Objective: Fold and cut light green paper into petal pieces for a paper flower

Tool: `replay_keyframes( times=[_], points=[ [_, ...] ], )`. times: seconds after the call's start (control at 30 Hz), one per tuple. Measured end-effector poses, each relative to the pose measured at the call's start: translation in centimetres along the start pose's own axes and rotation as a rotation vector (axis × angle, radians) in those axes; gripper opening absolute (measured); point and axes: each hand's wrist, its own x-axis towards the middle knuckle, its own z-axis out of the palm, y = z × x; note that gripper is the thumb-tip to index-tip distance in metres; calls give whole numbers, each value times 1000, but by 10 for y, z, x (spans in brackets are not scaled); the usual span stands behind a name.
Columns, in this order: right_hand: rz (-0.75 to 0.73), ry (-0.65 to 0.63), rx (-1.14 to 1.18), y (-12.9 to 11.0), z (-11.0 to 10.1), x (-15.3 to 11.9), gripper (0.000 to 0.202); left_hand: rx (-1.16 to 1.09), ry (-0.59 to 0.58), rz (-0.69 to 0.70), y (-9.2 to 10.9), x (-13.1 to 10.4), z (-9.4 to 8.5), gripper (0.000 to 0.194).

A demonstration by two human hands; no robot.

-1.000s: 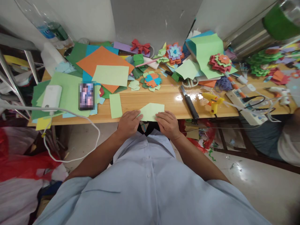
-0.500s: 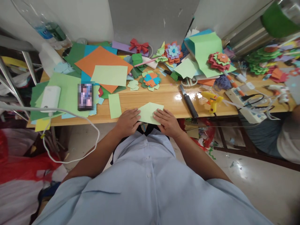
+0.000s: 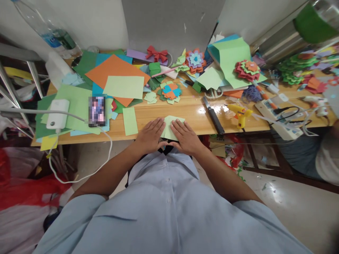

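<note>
A pale green sheet of paper (image 3: 167, 132), partly folded, lies at the table's front edge between my hands. My left hand (image 3: 151, 134) rests flat over its left side, fingers stretched out. From the other side, my right hand (image 3: 185, 135) presses flat on the paper with its fingers extended. The two thumbs nearly meet at the near edge. Much of the paper is hidden under the hands. Left of them lies a narrow light green strip of paper (image 3: 130, 121). Beyond the hands sits a layered paper flower (image 3: 171, 91) in orange, blue and green.
To the right are a black-handled knife (image 3: 215, 118), a yellow glue gun (image 3: 240, 114) and a power strip (image 3: 280, 121) with cables. Coloured paper sheets (image 3: 112, 68), a phone (image 3: 97, 111) and a white power bank (image 3: 58, 113) with a hanging cable occupy the left. Finished paper flowers (image 3: 195, 60) line the back.
My left hand has moved inward and now lies flat over the paper's left part. A fold on that side is pressed down. The right hand has shifted slightly left, and the thumbs have come together.
</note>
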Motion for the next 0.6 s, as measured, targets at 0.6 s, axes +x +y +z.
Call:
replay_keyframes(
  times=[0.6],
  points=[
    [-59,-26,1,9,-2,-1,93,39,-101,-33,-4,6,4,75]
  ],
)
